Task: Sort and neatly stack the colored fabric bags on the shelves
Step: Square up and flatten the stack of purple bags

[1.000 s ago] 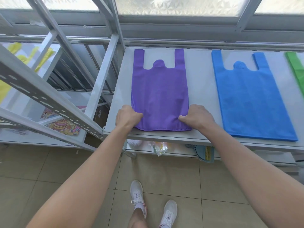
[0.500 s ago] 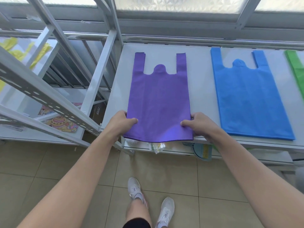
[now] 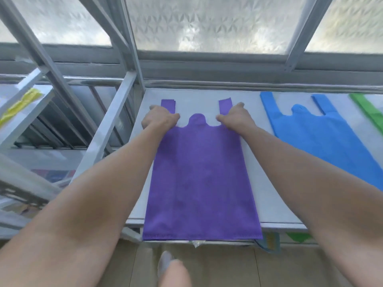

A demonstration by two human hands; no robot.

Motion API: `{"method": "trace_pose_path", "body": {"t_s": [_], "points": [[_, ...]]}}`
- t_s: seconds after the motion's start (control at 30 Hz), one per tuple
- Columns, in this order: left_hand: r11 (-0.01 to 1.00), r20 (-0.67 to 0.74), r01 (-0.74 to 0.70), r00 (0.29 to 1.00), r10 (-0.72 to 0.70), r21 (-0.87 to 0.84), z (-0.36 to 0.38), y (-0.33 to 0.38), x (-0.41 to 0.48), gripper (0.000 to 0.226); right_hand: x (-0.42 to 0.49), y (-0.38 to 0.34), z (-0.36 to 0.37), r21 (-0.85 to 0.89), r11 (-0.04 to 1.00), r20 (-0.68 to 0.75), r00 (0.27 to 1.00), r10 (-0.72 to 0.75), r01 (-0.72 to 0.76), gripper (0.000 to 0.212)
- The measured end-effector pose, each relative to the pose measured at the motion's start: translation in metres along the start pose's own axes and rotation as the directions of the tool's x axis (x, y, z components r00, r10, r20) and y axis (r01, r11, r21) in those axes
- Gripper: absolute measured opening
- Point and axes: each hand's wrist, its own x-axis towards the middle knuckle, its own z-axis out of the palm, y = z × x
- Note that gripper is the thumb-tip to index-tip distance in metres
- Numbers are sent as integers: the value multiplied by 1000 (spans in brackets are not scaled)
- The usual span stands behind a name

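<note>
A purple fabric bag point(image 3: 201, 179) lies flat on the white shelf point(image 3: 269, 195), its bottom hem hanging slightly over the front edge. My left hand point(image 3: 159, 119) grips the bag's left handle at its base. My right hand point(image 3: 234, 118) grips the right handle at its base. Both handle tips stick out beyond my fingers. A blue fabric bag point(image 3: 323, 139) lies flat on the same shelf to the right. At the far right edge lies a green bag point(image 3: 369, 112), only partly in view.
A grey metal rack frame point(image 3: 107, 125) stands to the left, with a yellow bag point(image 3: 20, 104) on its shelf. Frosted windows run behind the shelf. Items, including something green point(image 3: 298, 237), show on the lower shelf. Tiled floor and my shoe point(image 3: 164, 262) lie below.
Both hands left the bag's bottom corners and moved up to the handles. The bag has been pulled nearer, its hem now past the shelf's front edge. The camera moved closer.
</note>
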Motion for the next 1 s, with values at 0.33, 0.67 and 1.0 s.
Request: {"method": "trace_pose_path", "body": {"t_s": [0.33,0.67,1.0], "points": [[911,-50,-207,970,239,356,16,13,7,45,4,-4,18,-338,941,-90,995,-47,14,60],[903,204,171,974,-95,-395,-11,-35,-35,80,-48,32,-19,37,999,52,998,26,-28,83],[821,328,251,941,-83,-513,-19,-134,-183,17,-177,101,-31,204,962,388,917,91,-181,25]]}}
